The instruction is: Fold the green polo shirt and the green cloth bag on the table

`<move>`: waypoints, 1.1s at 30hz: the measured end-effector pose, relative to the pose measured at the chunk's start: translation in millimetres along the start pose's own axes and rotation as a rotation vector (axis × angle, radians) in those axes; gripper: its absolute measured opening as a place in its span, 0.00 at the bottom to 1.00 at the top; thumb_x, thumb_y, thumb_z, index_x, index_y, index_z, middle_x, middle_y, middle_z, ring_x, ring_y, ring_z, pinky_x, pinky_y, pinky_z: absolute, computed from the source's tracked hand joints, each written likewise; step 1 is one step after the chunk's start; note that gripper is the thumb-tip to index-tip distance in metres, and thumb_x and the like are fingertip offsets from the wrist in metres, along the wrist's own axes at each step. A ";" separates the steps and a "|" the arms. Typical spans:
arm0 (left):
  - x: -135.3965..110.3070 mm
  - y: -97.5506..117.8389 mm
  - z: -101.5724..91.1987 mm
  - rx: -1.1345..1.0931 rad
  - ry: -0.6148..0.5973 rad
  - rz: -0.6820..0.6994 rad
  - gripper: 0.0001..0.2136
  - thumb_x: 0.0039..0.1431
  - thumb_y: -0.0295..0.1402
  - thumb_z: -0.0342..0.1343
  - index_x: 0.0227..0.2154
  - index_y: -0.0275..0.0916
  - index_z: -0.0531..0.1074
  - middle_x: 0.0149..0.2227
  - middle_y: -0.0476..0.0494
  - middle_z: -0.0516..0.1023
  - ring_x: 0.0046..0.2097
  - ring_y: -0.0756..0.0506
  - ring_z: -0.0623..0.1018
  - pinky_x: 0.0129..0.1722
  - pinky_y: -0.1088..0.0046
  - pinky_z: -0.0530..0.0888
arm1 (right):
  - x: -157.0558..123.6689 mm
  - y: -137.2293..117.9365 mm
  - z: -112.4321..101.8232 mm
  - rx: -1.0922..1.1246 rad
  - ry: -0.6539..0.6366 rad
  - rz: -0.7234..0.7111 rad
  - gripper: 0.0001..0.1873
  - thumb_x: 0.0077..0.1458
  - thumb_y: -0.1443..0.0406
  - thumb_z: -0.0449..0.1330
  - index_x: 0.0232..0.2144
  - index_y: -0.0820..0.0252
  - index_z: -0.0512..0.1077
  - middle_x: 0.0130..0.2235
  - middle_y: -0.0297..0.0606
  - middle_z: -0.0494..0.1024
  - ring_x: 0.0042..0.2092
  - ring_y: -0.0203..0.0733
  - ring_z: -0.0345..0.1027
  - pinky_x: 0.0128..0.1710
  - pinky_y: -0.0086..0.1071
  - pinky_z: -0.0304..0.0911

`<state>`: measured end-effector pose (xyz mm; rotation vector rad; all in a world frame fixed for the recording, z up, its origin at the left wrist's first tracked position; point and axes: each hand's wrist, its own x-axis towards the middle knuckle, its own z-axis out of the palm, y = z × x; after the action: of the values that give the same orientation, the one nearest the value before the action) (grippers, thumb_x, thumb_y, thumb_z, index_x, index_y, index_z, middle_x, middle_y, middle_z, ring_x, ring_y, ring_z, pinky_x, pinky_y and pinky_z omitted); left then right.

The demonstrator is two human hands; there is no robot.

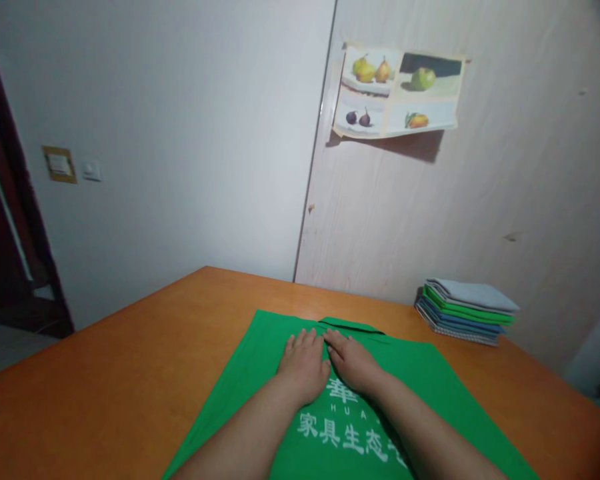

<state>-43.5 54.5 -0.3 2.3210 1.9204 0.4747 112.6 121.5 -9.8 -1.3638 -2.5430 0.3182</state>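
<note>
A green cloth [405, 373] with white printed characters and the letters "HUA" lies spread on the table in front of me. A short strap or loop [353, 325] shows at its far edge; whether it is a bag or an apron, I cannot tell. My left hand [305, 363] rests palm down on the cloth near that edge, fingers stretched out. Beside it, my right hand [353, 360] also lies flat, its fingertips close to the left hand's. Both forearms cover part of the print. The cloth's near end runs out of view.
On the right, a stack of folded cloths [465, 310] in grey, green, blue and check sits near the back of the orange-brown table [130, 353]. A wall stands behind, with a sheet of fruit pictures [400, 91] and a switch [91, 170]. A dark doorway [15, 220] is at far left.
</note>
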 end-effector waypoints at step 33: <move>-2.2 4.8 2.5 -0.010 -0.043 -0.015 0.28 0.65 0.47 0.40 0.64 0.41 0.61 0.69 0.37 0.57 0.70 0.33 0.52 0.66 0.42 0.48 | 41.6 29.2 -16.9 -0.198 0.292 0.327 0.12 0.59 0.62 0.53 0.40 0.53 0.76 0.44 0.40 0.79 0.49 0.49 0.68 0.44 0.38 0.58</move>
<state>-38.6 51.7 -1.7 2.2891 1.9106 0.4290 118.5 173.4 1.8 -1.7569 -2.1573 -0.0787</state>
